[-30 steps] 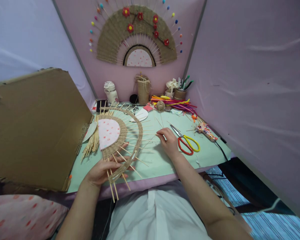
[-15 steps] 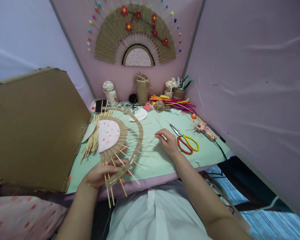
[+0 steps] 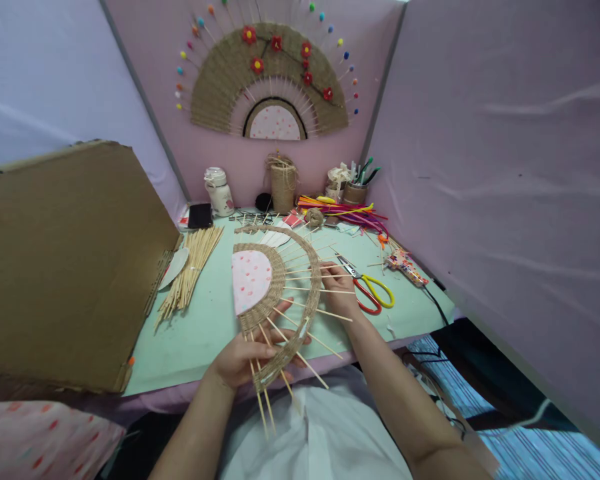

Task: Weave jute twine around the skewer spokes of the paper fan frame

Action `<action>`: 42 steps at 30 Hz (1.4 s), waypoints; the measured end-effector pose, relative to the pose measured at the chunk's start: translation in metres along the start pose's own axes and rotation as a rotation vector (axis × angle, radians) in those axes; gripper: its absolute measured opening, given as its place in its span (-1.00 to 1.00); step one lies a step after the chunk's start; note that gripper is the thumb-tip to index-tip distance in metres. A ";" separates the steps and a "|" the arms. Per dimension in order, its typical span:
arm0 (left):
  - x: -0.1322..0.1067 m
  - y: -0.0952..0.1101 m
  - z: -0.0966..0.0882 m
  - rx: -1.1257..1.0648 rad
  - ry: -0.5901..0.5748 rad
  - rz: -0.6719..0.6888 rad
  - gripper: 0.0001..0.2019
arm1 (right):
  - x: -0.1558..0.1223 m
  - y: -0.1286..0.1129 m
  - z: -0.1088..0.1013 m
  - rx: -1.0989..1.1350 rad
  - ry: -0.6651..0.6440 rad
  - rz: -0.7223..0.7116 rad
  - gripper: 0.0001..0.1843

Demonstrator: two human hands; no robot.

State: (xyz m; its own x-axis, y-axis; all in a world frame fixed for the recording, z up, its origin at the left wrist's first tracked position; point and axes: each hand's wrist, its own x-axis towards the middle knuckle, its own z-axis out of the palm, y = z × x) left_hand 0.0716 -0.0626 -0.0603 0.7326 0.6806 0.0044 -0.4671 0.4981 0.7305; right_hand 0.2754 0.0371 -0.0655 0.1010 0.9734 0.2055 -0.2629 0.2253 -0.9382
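In the head view, has carried the woven fan [image 3: 278, 283] to the right since 0.5 s ago, away from the bundle of sticks [image 3: 193, 273] and across the front of the right hand [image 3: 341, 301]. Has thereby uncovered more of the bundle and closed the gap between outer band [image 3: 315, 290] and right fingers; judging by that, brings the band within easy working reach.

Grips the fan's lower part with the left hand [image 3: 237, 360], with thumb in front and fingers spread behind among the spokes [image 3: 335, 315]. Points the dotted panel's [image 3: 253, 277] straight edge leftward, and the lowest spokes out past the near edge of the table [image 3: 195, 350].

Has the right hand behind the outer spokes, with fingers curled in towards the band, touching or just apart: cannot tell which. Cannot make out any strand pinched there, either. Leaves the scissors [image 3: 359, 275] just beside, on the table.
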 end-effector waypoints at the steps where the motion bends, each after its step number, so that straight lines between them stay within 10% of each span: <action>1: 0.001 -0.001 0.001 -0.009 0.001 0.002 -0.16 | -0.001 -0.001 0.002 0.085 -0.013 0.040 -0.83; 13: 0.011 -0.035 0.010 -0.101 0.042 0.023 -0.38 | -0.003 -0.013 0.028 0.504 -0.077 0.288 -0.87; 25: 0.005 -0.010 -0.017 -0.556 0.368 0.226 -0.45 | -0.002 -0.007 0.026 0.491 -0.158 0.252 -0.84; 30: 0.008 0.024 -0.021 -0.418 0.395 0.160 -0.48 | 0.010 -0.029 0.025 0.321 -0.199 0.156 -0.78; 36: 0.016 0.110 -0.022 -0.049 0.572 0.147 -0.53 | 0.051 -0.059 0.035 0.015 -0.255 -0.177 -0.81; 42: 0.021 0.140 -0.050 0.077 0.656 0.232 -0.60 | 0.071 -0.037 0.043 -0.336 -0.227 -0.463 -0.74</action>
State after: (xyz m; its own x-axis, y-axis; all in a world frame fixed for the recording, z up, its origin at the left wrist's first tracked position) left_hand -0.0032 0.0482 0.0084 0.1566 0.9606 -0.2296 -0.5212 0.2778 0.8070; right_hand 0.2509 0.0994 -0.0044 -0.0837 0.7701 0.6324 0.0797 0.6378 -0.7661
